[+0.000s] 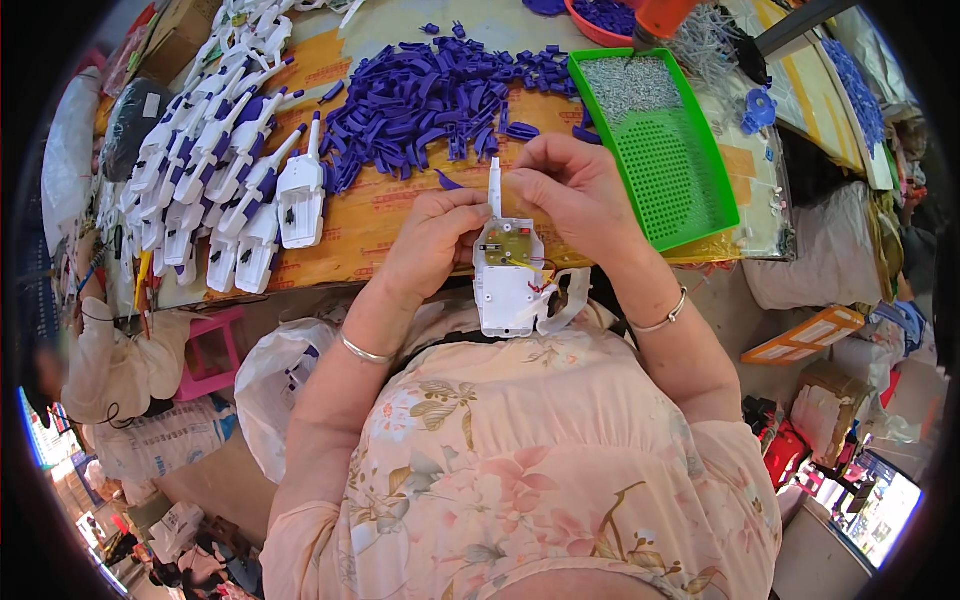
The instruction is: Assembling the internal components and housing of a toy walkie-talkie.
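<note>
from my remote seat: both hands grip a white plastic toy shell (508, 285) held upright just above the lap, its circuit board (510, 245) exposed. left hand (432, 240) pinches the shell's left edge; right hand (572, 190) clasps its thin top stem. behind them, a pile of purple parts (420, 100), a green tray (690, 190) and rows of finished white toys (230, 180) crowd the table (370, 225).
</note>
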`<state>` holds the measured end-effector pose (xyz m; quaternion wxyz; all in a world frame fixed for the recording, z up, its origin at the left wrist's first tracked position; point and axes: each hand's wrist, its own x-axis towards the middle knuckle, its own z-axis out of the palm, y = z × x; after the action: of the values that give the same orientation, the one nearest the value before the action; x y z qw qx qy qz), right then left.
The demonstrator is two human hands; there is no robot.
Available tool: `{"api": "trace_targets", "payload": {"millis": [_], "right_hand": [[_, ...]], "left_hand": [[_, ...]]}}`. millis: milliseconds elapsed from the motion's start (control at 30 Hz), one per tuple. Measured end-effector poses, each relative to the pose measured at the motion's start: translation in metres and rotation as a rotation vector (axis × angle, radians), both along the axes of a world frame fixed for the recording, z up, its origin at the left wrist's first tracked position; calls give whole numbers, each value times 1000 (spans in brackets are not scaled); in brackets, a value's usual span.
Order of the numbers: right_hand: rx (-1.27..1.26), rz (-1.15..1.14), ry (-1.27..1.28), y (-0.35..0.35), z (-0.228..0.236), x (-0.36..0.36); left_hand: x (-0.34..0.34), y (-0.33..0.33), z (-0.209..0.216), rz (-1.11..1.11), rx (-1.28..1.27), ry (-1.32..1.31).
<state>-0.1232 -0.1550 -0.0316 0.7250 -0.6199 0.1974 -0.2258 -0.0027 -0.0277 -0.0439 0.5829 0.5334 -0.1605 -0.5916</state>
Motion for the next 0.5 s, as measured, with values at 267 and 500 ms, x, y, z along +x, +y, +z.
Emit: {"api": "trace_targets", "payload": {"millis": [267,500], "right_hand": [[77,50,-12,3,-14,10],[114,-27,3,5,-19,13]], "left_hand": [[5,3,-6,-78,-31,-5],[0,1,-3,-15,19,-1]]}}
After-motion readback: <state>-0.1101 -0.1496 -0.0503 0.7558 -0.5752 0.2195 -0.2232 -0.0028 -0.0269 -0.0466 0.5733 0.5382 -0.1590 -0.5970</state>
